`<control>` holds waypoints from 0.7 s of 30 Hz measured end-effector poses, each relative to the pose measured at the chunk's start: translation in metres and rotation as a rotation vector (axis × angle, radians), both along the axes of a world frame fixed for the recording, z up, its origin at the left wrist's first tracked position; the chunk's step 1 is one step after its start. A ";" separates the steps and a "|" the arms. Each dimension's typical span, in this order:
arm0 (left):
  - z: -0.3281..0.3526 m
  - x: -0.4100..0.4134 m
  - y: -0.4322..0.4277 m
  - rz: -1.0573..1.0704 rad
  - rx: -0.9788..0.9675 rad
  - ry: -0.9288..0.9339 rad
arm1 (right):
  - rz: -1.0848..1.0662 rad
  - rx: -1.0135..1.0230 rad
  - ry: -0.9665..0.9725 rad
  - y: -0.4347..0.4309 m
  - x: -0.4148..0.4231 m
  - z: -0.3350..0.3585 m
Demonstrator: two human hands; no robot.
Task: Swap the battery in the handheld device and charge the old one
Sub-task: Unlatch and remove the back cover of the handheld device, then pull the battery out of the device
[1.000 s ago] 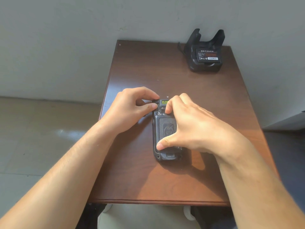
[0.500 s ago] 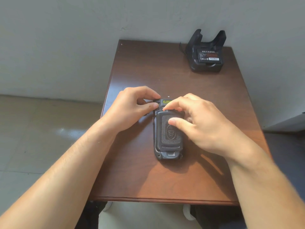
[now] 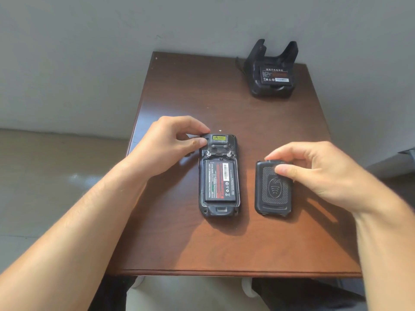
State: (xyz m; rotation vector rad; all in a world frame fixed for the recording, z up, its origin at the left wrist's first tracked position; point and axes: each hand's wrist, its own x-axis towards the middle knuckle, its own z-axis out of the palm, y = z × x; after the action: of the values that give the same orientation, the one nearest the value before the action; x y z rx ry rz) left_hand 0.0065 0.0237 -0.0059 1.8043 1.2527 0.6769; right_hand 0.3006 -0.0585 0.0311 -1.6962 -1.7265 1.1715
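The black handheld device lies face down in the middle of the brown table. Its back is uncovered, and a black battery with a red and white label sits in the bay. My left hand pinches the device's top left corner. The black battery cover lies flat on the table just right of the device. My right hand holds the cover's top end between thumb and fingers. At the table's far right stands a black charging cradle with a second battery in its slot.
The table stands against a grey wall, with tiled floor to its left. A tiny white speck lies just beyond the device. A grey object shows at the right edge of the view.
My right hand has lifted the battery cover off the device and set it down to the right, exposing the battery. My left hand has kept its hold on the device's top corner.
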 end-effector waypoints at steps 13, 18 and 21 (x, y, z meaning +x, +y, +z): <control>0.004 0.003 0.000 -0.018 -0.019 0.001 | -0.032 0.186 -0.271 -0.001 0.005 -0.019; 0.004 0.003 0.001 -0.007 -0.042 -0.029 | -0.038 0.184 -0.298 -0.001 0.005 -0.024; 0.004 0.004 0.001 -0.009 -0.047 -0.033 | -0.046 0.182 -0.291 0.000 0.007 -0.025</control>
State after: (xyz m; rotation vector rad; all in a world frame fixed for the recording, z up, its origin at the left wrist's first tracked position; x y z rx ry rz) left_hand 0.0102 0.0247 -0.0022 1.7531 1.2286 0.6644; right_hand 0.3074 -0.0587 0.0061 -1.8515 -1.8860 0.7491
